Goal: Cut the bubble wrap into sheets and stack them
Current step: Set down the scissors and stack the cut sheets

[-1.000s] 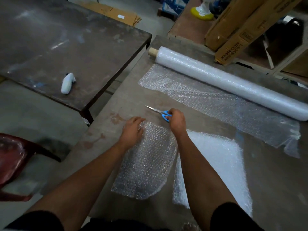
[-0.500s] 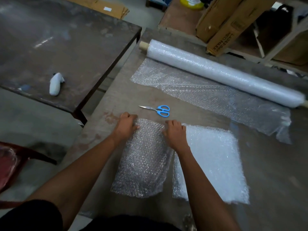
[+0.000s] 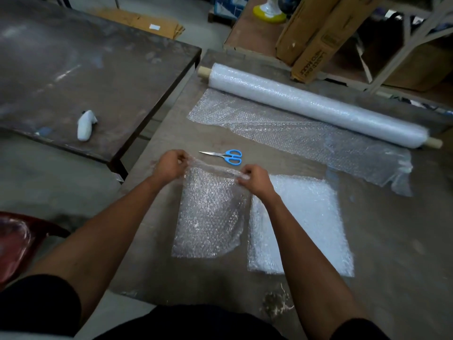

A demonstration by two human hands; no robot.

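Observation:
A cut bubble wrap sheet (image 3: 208, 217) lies on the brown table (image 3: 392, 253) in front of me, its far edge lifted. My left hand (image 3: 170, 165) pinches the sheet's far left corner and my right hand (image 3: 255, 179) pinches its far right corner. To the right lies a stack of white cut sheets (image 3: 304, 224). Blue-handled scissors (image 3: 224, 156) rest on the table just beyond my hands, untouched. At the back lies the long bubble wrap roll (image 3: 316, 106), with an unrolled length (image 3: 294, 136) spread toward me.
A second dark table (image 3: 85, 77) stands to the left with a white bottle-like object (image 3: 85, 125) on it. Cardboard boxes (image 3: 316, 38) lean behind the roll. A red chair (image 3: 17, 244) sits at lower left. A small clump of debris (image 3: 275, 303) lies near the table's front edge.
My right hand set the scissors down on the table and moved to the sheet. Both hands then took hold of the sheet's far corners and lifted that edge.

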